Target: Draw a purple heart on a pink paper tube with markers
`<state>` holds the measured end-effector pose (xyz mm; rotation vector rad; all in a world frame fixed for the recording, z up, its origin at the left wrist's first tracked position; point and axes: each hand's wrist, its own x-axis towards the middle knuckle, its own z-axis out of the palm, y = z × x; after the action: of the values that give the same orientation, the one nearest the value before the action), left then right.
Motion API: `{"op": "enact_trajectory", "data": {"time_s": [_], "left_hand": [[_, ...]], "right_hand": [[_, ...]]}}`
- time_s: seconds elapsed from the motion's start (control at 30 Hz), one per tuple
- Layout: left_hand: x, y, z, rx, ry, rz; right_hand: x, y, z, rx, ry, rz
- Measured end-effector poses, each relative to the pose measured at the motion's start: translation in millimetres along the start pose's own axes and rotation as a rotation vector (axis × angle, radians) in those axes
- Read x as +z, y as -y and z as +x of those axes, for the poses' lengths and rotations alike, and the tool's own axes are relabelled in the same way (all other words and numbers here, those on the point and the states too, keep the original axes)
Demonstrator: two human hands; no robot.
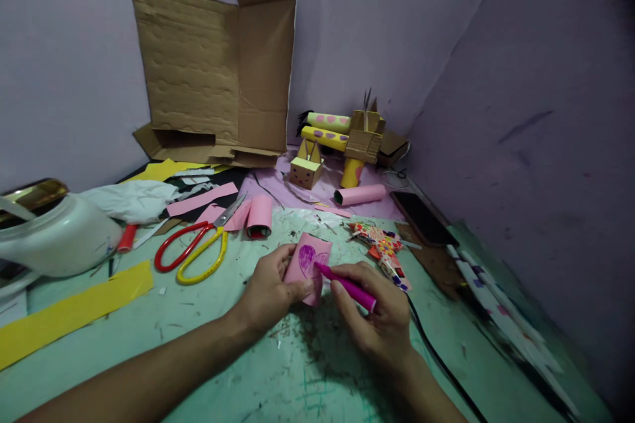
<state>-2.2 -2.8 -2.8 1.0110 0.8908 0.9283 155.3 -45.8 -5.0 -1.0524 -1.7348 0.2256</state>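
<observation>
Held by my left hand [270, 284] is a pink paper tube [303, 254], its fingers behind it and the thumb across its lower front. A heart is drawn on the tube, its left side coloured purple and its right side only lightly marked. My right hand [380, 310] grips a magenta marker [354, 289], and the tip rests at the heart. Beyond my hands, a second pink tube [259, 215] stands on the table, and scissors [201, 248] with one red and one yellow handle lie to the left.
A colourful glue gun [380, 244] lies to the right, its black cord running toward me. Farther right is a phone [421, 218]. Cardboard animal pieces [364, 139] and a pink roll [360, 195] sit behind. A white pot [59, 231] and yellow strip [79, 310] are left; cardboard [193, 59] leans against the wall.
</observation>
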Motion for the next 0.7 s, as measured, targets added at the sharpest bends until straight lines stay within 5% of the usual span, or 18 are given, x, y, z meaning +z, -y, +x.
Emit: {"op": "enact_trajectory", "data": {"time_s": [0.7], "left_hand": [[-0.9,-0.2,-0.8,-0.014,0.061,-0.003]], "right_hand": [[-1.6,-0.8,1.7,-0.012,0.066,0.036]]}}
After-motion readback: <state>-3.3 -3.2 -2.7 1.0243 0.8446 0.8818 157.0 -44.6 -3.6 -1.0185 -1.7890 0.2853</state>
